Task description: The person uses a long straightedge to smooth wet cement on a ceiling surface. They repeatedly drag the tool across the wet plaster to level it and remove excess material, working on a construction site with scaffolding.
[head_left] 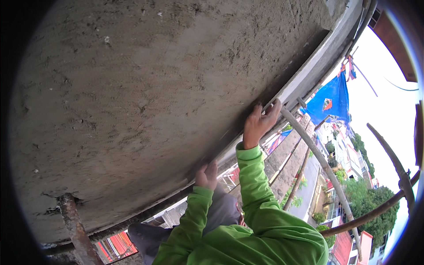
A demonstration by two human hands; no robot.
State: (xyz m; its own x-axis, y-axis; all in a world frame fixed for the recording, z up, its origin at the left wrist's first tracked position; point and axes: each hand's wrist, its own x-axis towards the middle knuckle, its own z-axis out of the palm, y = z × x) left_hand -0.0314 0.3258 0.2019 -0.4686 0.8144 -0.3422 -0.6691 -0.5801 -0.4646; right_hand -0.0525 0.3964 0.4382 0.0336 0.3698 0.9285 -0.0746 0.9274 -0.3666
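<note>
A long, narrow pale board [304,73] runs along the edge of a rough grey cement surface [145,84]. My right hand [259,124] grips the board's edge, thumb and fingertips bent over it on either side. Lower down and to the left, my left hand [206,176] is closed at the near part of the same board, its fingers partly hidden. Both arms are in green sleeves [254,176] and reach up from below. A dark gap shows between the board and the cement beside my right hand.
A rusty metal pipe [75,225] meets the cement at lower left. Wooden poles [318,154] cross at the right, near a blue tarp [331,97]. Far below lie a street [311,185], trees [375,205] and red roofs [342,247].
</note>
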